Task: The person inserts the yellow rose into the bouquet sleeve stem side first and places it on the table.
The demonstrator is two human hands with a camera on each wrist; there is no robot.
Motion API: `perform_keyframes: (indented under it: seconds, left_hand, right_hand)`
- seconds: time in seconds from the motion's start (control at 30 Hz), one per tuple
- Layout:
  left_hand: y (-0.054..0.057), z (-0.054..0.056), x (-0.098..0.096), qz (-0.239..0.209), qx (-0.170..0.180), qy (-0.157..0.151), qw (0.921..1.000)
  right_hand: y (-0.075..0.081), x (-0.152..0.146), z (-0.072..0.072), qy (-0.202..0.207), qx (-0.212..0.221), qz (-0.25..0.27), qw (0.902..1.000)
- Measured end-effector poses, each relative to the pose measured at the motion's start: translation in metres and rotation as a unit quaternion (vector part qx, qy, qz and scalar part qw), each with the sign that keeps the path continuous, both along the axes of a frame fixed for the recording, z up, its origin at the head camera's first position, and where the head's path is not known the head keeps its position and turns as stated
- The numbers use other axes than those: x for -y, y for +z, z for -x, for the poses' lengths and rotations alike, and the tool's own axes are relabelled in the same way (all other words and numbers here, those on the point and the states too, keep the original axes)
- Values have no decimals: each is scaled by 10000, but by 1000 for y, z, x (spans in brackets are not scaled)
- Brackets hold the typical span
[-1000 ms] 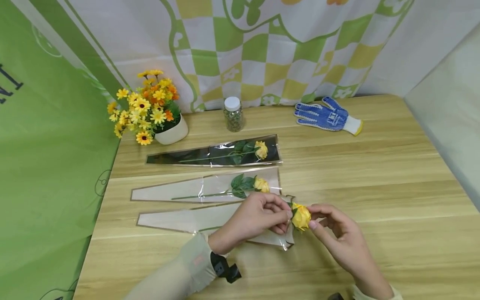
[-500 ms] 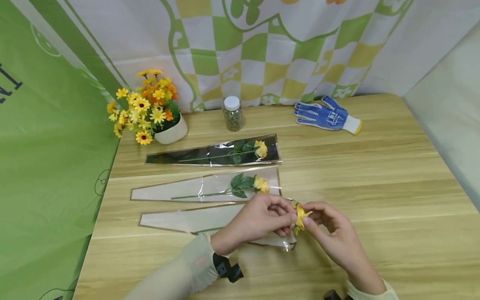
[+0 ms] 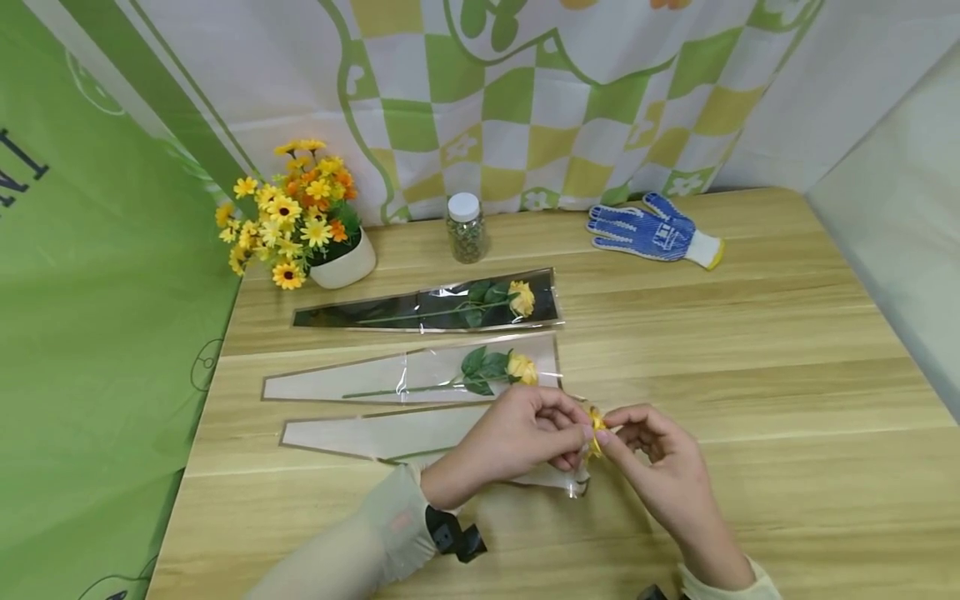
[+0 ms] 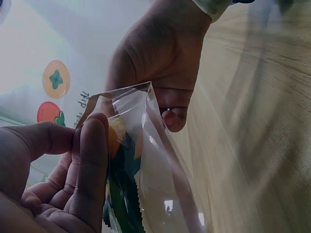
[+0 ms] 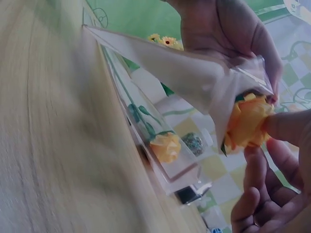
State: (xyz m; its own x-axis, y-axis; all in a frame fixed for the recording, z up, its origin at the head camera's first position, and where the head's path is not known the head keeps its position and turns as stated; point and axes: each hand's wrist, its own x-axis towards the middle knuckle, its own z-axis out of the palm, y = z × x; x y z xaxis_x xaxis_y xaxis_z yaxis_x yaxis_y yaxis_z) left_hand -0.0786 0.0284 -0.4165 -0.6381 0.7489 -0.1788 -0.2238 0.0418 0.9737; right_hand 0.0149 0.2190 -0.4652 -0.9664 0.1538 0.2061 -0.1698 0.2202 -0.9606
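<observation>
My left hand (image 3: pixel 525 433) pinches the open wide end of a clear-fronted, white-backed flower sleeve (image 3: pixel 330 435), nearest me on the table. In the left wrist view its thumb and finger (image 4: pixel 92 155) grip the film's rim. My right hand (image 3: pixel 663 471) holds a yellow artificial rose (image 5: pixel 250 121) by its bloom, between thumb and fingers. The bloom sits at the sleeve's mouth, partly inside it. Its green stem (image 3: pixel 416 456) lies inside the sleeve; the left hand hides the middle part from the head camera.
Behind lie a white sleeve (image 3: pixel 300 387) and a black sleeve (image 3: pixel 330 317), each with a yellow rose inside. Farther back stand a potted flower arrangement (image 3: pixel 343 260) and a white-lidded jar (image 3: pixel 467 237). A blue work glove (image 3: pixel 652 233) lies at the back right of the wooden table (image 3: pixel 750 350).
My right hand has moved left with the rose, bringing the bloom into the sleeve's mouth. Less of the bloom shows from above. The left hand keeps its pinch and has barely moved.
</observation>
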Motion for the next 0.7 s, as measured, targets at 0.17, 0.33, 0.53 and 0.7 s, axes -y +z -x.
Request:
perform_keyframes:
  seconds: [0.17, 0.33, 0.53, 0.7]
  left_hand:
    - [-1, 0, 1, 26, -86, 231, 9997]
    - [-1, 2, 4, 115, -319, 324, 9989]
    - [-1, 3, 5, 120, -240, 293, 9992]
    - [-3, 2, 4, 58, -147, 239, 9996]
  right_hand:
    - [-2, 3, -1, -96, 46, 131, 9999]
    - [-3, 3, -2, 122, 119, 401, 9990]
    - [-2, 3, -1, 175, 129, 498, 9985]
    - [-2, 5, 0, 136, 73, 408, 9990]
